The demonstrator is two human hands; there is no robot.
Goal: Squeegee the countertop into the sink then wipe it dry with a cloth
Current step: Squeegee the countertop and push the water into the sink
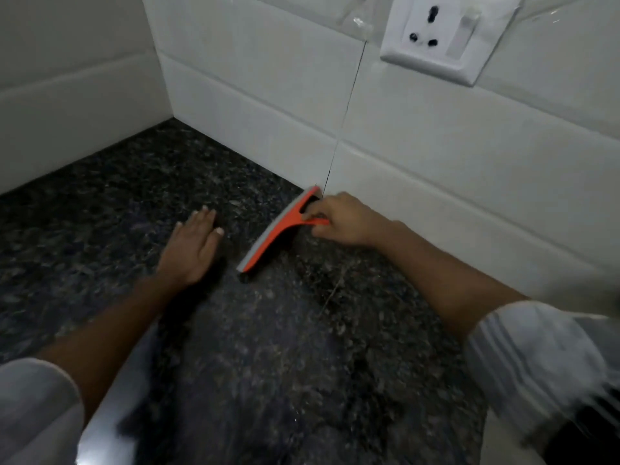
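Note:
An orange squeegee (pixel 278 229) with a grey blade strip rests edge-down on the dark speckled granite countertop (pixel 275 357), its far end close to the white tiled wall. My right hand (pixel 345 219) grips its short orange handle from the right. My left hand (pixel 193 246) lies flat on the counter, palm down with fingers spread, a little left of the blade and apart from it. Neither a sink nor a cloth is in view.
White tiled walls (pixel 419 152) meet in a corner at the back left. A white wall socket with a switch (pixel 439 35) sits high on the right wall. The counter's pale front edge (pixel 107 414) shows at the lower left.

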